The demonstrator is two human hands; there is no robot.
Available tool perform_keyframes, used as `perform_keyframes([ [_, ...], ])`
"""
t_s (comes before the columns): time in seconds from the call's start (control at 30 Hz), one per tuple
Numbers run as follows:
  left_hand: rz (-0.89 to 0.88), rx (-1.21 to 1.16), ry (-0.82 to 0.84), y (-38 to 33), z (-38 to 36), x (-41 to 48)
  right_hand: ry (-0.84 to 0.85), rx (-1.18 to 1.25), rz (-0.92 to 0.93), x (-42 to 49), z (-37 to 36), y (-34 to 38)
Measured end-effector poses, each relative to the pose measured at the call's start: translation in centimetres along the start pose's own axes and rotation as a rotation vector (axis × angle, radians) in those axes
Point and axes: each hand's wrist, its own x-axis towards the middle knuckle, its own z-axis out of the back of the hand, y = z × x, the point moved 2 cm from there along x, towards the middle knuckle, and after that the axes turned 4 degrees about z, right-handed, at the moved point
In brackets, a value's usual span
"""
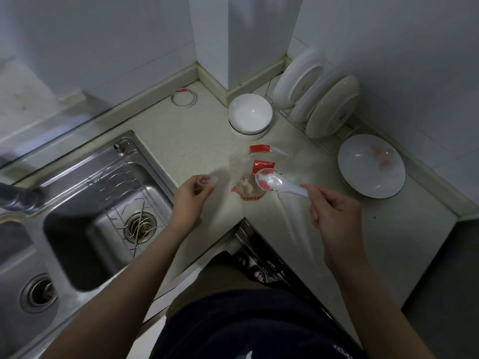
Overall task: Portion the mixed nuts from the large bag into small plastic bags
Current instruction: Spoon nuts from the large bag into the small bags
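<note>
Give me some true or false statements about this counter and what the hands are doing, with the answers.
1. The right hand holds a spoon. True.
2. The bowl is full of nuts. False: it looks empty.
3. The nut bag lies on the counter between the hands. True.
4. The left hand grips the tap. False: its fingers pinch a clear small bag.
5. The sink is on the person's left. True.
</note>
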Motion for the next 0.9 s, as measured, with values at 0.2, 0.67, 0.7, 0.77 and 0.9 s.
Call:
perform_keyframes([
  [0.2,0.000,0.371,0.069,1.7,-1.5,5.3,-0.023,0.068,-0.125,-0.6,0.6,-1.9],
  [0.67,-0.241,0.483,-0.185,0.4,-3.4,-2.5,-0.369,0.209,-0.325,-0.2,4.4,-3.4],
  [0.7,-0.326,0.498,-0.186,0.3,-3.6,-3.6,-0.404,0.201,-0.326,-0.2,4.7,-3.6],
  [0.77,-0.447,0.471,-0.069,0.2,-4.7,-5.0,-0.486,0.177,-0.330,-0.3,5.4,-3.9],
  [0.9,-0.575,0.420,0.284,-0.9,-8.3,-5.3,-0.597,0.132,-0.317,-0.5,6.2,-4.5],
])
